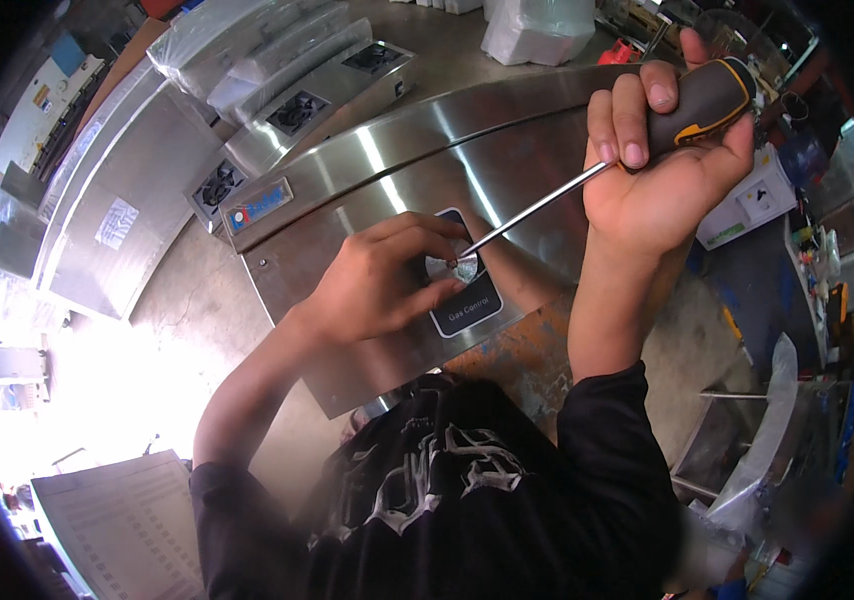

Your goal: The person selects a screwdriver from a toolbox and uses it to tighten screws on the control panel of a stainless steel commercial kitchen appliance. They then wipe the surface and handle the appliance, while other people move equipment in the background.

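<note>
A steel appliance panel (537, 215) stretches in front of me, with a dark rounded label plate (470, 312) fixed to it. In the middle of that plate sits a round silver fitting (464, 270). The thumb and fingers of my left hand (377, 275) close around this fitting from the left. My right hand (662, 165) grips the dark grey and yellow handle of a screwdriver (537, 207), palm turned up. The long shaft slants down to the left, and its tip meets the centre of the fitting. My left fingers partly hide the fitting's edge.
Beyond the panel stand steel units with burners (299, 112), some wrapped in plastic. A white box (752, 200) and assorted tools lie at the right. A worn, rust-coloured surface (522, 360) shows below the panel. Printed sheets (122, 530) lie at the lower left.
</note>
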Motion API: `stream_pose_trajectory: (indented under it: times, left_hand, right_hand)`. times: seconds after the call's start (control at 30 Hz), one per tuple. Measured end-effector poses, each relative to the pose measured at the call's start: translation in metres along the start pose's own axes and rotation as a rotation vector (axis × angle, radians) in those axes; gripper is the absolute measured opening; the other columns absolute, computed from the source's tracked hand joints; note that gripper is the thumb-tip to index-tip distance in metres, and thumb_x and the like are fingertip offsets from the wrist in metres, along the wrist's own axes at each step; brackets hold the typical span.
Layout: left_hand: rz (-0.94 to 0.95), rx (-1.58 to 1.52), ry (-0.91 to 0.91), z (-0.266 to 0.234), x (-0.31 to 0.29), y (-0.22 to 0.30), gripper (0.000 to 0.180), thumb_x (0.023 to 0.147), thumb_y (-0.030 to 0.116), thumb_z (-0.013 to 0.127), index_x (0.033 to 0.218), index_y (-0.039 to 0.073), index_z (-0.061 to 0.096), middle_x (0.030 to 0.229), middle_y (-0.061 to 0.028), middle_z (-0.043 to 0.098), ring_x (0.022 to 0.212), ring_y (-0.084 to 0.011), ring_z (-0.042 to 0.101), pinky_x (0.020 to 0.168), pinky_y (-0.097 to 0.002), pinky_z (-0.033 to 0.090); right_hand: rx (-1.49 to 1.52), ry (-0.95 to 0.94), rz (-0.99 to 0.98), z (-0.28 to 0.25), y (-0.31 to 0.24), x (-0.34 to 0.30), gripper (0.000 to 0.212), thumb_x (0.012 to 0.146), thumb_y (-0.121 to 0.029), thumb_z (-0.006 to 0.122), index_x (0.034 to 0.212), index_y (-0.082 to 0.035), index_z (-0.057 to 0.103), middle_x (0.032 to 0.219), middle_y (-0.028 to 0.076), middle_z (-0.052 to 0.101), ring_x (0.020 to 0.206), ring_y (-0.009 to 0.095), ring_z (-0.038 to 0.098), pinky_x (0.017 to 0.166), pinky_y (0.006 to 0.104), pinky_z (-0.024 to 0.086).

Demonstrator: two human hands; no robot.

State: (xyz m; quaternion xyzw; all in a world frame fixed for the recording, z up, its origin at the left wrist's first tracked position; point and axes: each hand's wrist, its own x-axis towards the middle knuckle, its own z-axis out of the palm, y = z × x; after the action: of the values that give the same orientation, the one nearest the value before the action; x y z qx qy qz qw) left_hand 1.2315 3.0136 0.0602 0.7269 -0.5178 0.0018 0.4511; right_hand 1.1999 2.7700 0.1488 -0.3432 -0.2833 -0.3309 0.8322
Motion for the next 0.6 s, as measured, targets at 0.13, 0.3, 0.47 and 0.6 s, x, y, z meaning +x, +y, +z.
stream_pose_trajectory:
  times: [0.13, 0.3, 0.47, 0.6]
  left_hand:
    - [-0.026, 0.02, 0.012, -0.002, -0.001, 0.002, 0.035, 0.08, 0.017, 0.085, 0.108, 0.007, 0.067, 0.125, -0.0132, 0.068, 0.115, -0.029, 0.067, 0.094, -0.0395, 0.056]
    - [-0.05, 0.022, -0.008, -0.002, -0.001, 0.001, 0.036, 0.08, 0.017, 0.086, 0.109, 0.007, 0.068, 0.127, -0.0134, 0.067, 0.116, -0.0284, 0.067, 0.095, -0.04, 0.056]
    - [-0.057, 0.034, -0.024, -0.003, -0.001, 0.002, 0.034, 0.081, 0.016, 0.085, 0.109, 0.006, 0.068, 0.127, -0.0132, 0.067, 0.117, -0.0283, 0.066, 0.096, -0.0401, 0.056]
    - [-0.069, 0.017, -0.015, -0.002, -0.002, 0.002, 0.033, 0.081, 0.016, 0.084, 0.108, 0.005, 0.069, 0.126, -0.0133, 0.067, 0.117, -0.0282, 0.066, 0.096, -0.0404, 0.055]
  right_hand:
    - [-0.011, 0.042, -0.016, -0.003, -0.005, -0.005, 0.058, 0.102, -0.047, 0.033, 0.13, -0.003, 0.058, 0.082, 0.004, 0.053, 0.047, 0.013, 0.036, 0.042, 0.0298, 0.033]
    - [-0.049, 0.026, -0.017, -0.003, -0.002, -0.011, 0.06, 0.102, -0.049, 0.032, 0.131, -0.003, 0.058, 0.081, 0.004, 0.053, 0.046, 0.013, 0.036, 0.042, 0.0299, 0.034]
    - [-0.055, 0.034, -0.04, 0.001, 0.002, -0.014, 0.061, 0.103, -0.05, 0.03, 0.131, -0.004, 0.058, 0.08, 0.004, 0.053, 0.046, 0.013, 0.036, 0.042, 0.0303, 0.034]
    - [-0.065, 0.055, -0.019, 0.004, 0.004, -0.016, 0.06, 0.103, -0.048, 0.031, 0.131, -0.004, 0.059, 0.079, 0.004, 0.053, 0.045, 0.013, 0.035, 0.042, 0.0304, 0.034]
